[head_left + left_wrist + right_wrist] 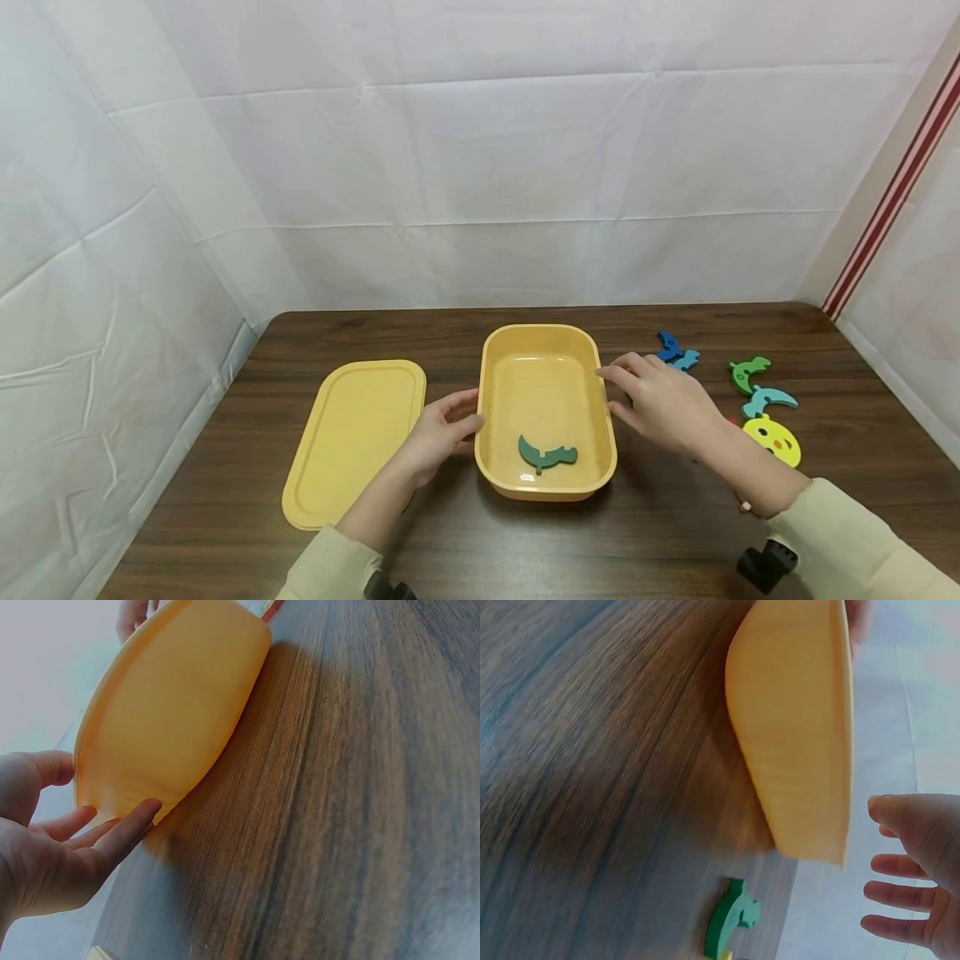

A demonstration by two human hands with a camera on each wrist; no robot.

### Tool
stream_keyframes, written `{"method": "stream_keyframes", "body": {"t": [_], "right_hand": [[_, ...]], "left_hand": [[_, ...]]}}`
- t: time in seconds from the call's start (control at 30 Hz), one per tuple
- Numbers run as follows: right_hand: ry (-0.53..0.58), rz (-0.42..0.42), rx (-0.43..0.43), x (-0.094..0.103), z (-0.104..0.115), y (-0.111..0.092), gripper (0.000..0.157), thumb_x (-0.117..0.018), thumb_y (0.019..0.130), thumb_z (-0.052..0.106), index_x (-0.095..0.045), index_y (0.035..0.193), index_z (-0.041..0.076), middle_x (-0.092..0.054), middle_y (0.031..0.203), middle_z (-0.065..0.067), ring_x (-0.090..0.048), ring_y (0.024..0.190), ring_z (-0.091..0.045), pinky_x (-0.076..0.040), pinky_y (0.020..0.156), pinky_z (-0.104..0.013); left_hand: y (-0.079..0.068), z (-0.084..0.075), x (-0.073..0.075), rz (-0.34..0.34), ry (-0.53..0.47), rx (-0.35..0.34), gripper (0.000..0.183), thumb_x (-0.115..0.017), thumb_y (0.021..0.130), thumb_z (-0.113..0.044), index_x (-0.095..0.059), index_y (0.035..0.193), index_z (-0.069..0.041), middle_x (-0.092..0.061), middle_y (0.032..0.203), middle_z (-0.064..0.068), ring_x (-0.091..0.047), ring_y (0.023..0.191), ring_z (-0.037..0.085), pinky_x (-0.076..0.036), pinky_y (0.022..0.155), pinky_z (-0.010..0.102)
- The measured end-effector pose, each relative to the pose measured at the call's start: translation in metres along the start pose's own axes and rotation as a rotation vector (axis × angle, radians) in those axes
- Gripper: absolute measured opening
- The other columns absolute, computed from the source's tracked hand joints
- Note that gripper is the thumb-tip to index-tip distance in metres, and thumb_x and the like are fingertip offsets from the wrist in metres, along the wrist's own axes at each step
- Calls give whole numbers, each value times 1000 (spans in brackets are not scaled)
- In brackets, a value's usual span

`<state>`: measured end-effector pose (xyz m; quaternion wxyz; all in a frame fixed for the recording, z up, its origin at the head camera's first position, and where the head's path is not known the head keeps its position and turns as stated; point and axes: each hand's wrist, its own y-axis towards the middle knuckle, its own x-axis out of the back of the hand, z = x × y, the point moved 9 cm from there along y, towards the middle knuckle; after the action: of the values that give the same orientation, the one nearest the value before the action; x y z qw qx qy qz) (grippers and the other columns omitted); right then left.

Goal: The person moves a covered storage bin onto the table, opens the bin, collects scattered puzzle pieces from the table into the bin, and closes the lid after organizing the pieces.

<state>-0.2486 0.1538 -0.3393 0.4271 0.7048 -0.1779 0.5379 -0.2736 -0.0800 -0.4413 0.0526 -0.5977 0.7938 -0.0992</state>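
A yellow plastic box (546, 408) stands between my two hands. Inside, near its front end, lies a flat dark green curved toy piece (546, 456). My left hand (442, 429) touches the box's left side, with fairly straight fingers on the outer wall and the thumb at the rim. In the left wrist view, the left fingertips (150, 806) lie against that wall. Beside the right rim is my right hand (663, 400), its fingers spread and loosely extended. The right wrist view shows the right hand (922, 877) apart from the box wall, holding nothing.
A yellow lid (360, 442) lies flat to the left. At right are blue pieces (667, 346), a green piece (744, 375), a light blue piece (767, 402) and a round yellow face piece (776, 440). White sheeting (480, 167) hangs behind the wooden table (202, 500).
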Motion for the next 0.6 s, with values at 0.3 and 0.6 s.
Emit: {"method": "stream_keyframes", "body": {"t": [0.3, 0.6], "right_hand": [[5, 23, -43, -9, -16, -9, 40, -73, 78, 25, -62, 114, 12, -59, 105, -8, -58, 83, -24, -48, 50, -28], [24, 97, -84, -23, -26, -14, 43, -72, 79, 26, -60, 117, 11, -58, 110, -11, -58, 90, -27, -53, 60, -35]], "left_hand": [[0, 0, 0, 2, 6, -6, 48, -55, 90, -9, -41, 136, -1, -46, 134, 21, -55, 111, 31, -54, 80, 39], [-1, -1, 0, 0, -1, -14, 49, -54, 89, -8, -41, 135, -1, -47, 133, 22, -57, 109, 31, -55, 78, 39]]}}
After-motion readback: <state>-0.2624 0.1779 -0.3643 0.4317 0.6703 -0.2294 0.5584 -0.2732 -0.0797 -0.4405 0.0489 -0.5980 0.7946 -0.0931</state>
